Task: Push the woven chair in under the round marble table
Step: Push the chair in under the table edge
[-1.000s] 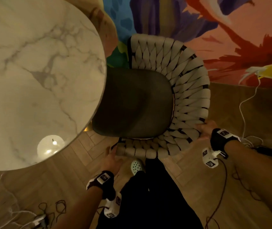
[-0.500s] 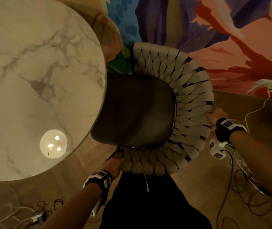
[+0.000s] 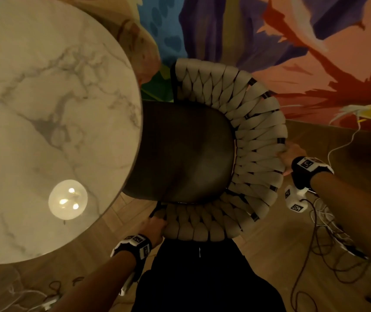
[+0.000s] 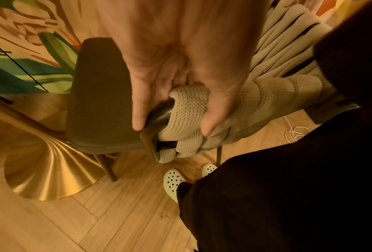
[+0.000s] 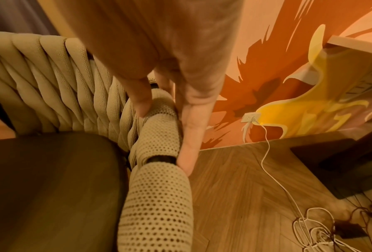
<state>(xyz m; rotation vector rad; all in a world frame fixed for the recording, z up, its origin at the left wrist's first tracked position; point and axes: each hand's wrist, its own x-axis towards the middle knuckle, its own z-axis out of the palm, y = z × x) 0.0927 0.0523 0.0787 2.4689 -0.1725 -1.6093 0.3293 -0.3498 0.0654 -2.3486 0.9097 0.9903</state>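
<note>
Head view: the woven chair (image 3: pixel 243 122) stands on the herringbone wood floor (image 3: pixel 270 251) beside the round marble table (image 3: pixel 44 113), its dark seat cushion (image 3: pixel 186 152) facing the table and the front edge of that cushion hidden beneath the tabletop rim. The chair's woven backrest curves round the side away from the table. The left hand (image 3: pixel 155 226) grips the end of the woven arm nearest the table; the left wrist view shows its thumb (image 4: pixel 139 109) and fingers (image 4: pixel 215 109) curled round the end strap and the dark frame tip, the hand (image 4: pixel 180 68) closed on them. The right hand (image 3: pixel 292 154) sits on the outer rim of the backrest, on the side of the chair farthest from the table; the right wrist view shows this hand (image 5: pixel 170 76) with its thumb (image 5: pixel 142 98) on top of a perforated strap and one long finger (image 5: pixel 189 145) lying straight down the strap's outer face, pinching the rim between them. The table's brass pedestal base (image 4: pixel 45 172) stands on the floor just beside a front chair leg (image 4: pixel 107 167). Beyond the chair from the table, loose cables (image 3: pixel 328 233) lie on the floor, and a painted mural wall (image 3: pixel 315 64) rises behind.
</note>
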